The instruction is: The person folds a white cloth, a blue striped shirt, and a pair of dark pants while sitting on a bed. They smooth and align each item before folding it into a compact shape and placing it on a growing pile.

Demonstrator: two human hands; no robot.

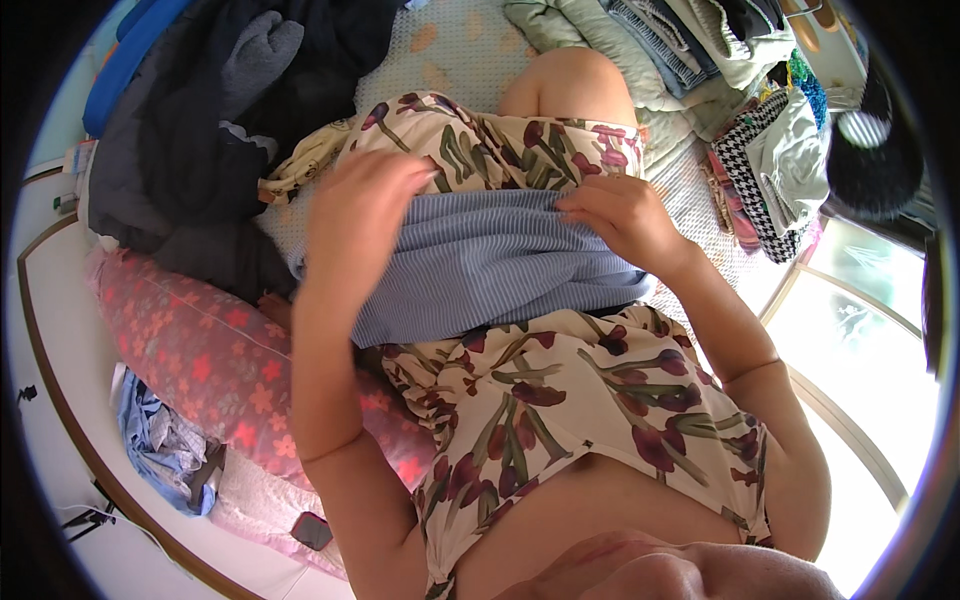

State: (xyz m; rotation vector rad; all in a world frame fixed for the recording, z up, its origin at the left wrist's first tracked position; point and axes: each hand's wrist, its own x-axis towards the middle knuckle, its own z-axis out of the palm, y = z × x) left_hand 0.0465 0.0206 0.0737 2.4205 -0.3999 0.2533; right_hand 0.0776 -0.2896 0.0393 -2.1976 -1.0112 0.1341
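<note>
A blue-and-white striped cloth garment [480,262] lies across my lap, over the floral clothing [525,390] I wear. Its far edge runs roughly straight between my hands. My right hand [626,217] pinches that edge near its right end with thumb and fingers. My left hand [364,199] is blurred and hovers at the cloth's far left corner, fingers bent inward. Whether it grips the fabric cannot be told. The near side of the cloth is loosely rumpled against my waist.
Dark clothes [180,150] are heaped at the left on a patterned bed cover [442,52]. A pink floral pillow [202,337] lies beside me, with a phone [311,530] and crumpled blue clothing [161,442] beyond. Folded garments [780,172] are stacked at the right, more [667,37] at the top right.
</note>
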